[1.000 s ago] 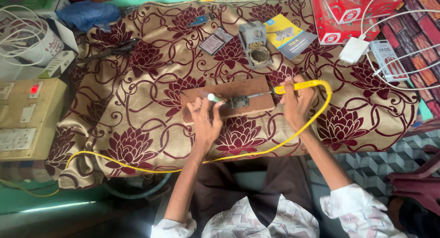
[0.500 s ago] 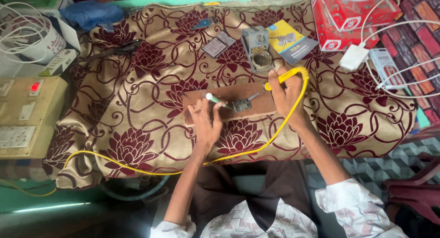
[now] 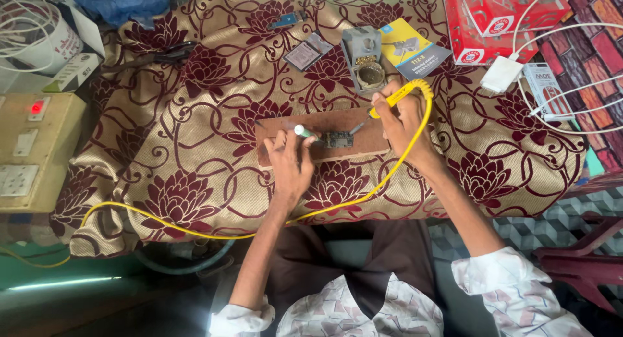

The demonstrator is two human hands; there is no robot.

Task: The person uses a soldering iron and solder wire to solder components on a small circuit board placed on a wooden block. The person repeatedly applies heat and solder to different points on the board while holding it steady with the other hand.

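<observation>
My right hand [image 3: 401, 121] grips a yellow soldering iron [image 3: 397, 97] whose dark tip points down-left toward a small circuit board [image 3: 337, 140]. The board lies on a brown wooden block [image 3: 370, 137] on the floral cloth. My left hand [image 3: 290, 156] holds a thin green-and-white tool [image 3: 304, 132] against the board's left side. The iron's yellow cable [image 3: 195, 227] loops around my right wrist and runs off to the left along the cloth's front edge.
A grey soldering stand with brass wool [image 3: 365, 63] sits behind the block, with a blue-yellow booklet [image 3: 411, 50] and small dark parts [image 3: 308, 51] nearby. Red box [image 3: 500, 16] and white charger [image 3: 503, 73] lie at right; a beige switch box with a red light [image 3: 29, 149] at left.
My right hand has lifted the soldering iron's handle toward the back and brought its tip down to the circuit board. My left hand stays on the board's left side.
</observation>
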